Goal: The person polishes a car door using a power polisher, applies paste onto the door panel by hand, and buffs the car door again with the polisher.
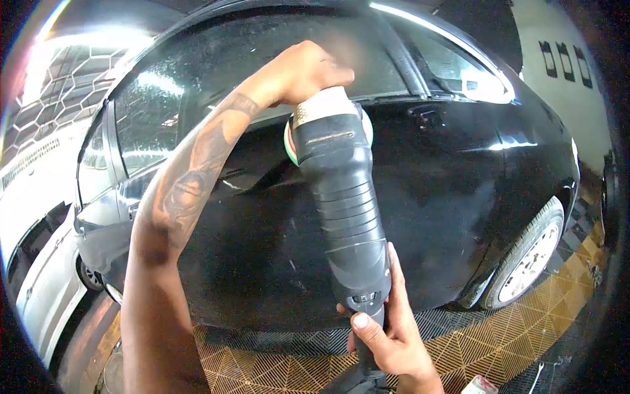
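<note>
A black polishing machine (348, 203) stretches from the lower middle up to the side of a black car (433, 203). My left hand (308, 73) is closed over the light-coloured head of the machine at the top. Around the rear handle, near the speed dial, my right hand (394, 335) is wrapped, with its thumb on top. The edge of a green and orange pad (290, 144) shows behind the machine head, close to the door just below the windows. Whether the pad touches the paint is hidden.
The car's wheel (528, 262) stands at the right on a yellow and black grid floor (262, 361). A white car (49, 289) is at the left. A small white and red object (479, 385) lies at the bottom right.
</note>
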A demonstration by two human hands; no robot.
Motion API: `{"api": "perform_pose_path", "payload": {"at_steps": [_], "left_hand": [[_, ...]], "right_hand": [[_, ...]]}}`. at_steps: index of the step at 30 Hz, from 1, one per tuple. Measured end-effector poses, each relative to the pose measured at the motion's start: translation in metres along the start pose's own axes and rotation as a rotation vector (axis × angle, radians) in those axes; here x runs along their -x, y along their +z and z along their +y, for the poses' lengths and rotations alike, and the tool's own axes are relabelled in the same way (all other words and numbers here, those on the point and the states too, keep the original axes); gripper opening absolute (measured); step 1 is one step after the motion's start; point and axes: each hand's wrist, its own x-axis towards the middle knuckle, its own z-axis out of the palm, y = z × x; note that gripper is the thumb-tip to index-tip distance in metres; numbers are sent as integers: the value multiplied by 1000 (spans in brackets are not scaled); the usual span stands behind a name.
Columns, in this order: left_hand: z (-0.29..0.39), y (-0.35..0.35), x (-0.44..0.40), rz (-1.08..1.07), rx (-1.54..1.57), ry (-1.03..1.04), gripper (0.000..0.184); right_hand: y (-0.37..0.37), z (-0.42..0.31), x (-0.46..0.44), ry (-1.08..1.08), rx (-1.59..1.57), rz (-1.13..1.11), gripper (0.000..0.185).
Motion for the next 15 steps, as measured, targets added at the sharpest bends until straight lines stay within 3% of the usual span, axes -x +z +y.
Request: {"api": "perform_pose_path", "payload": {"at_steps": [2, 7, 9, 15], "left_hand": [[3, -11, 19, -84, -225, 70, 19], [3, -17, 70, 88, 19, -36, 34], [10, -18, 83, 82, 271, -443, 35], [30, -16, 78, 102, 271, -471, 33]], "right_hand": [[6, 4, -1, 70, 65, -46, 101], [26, 23, -8, 36, 213, -149, 104], [33, 27, -10, 46, 217, -174, 102], [29, 32, 1, 2, 233, -132, 98]]}}
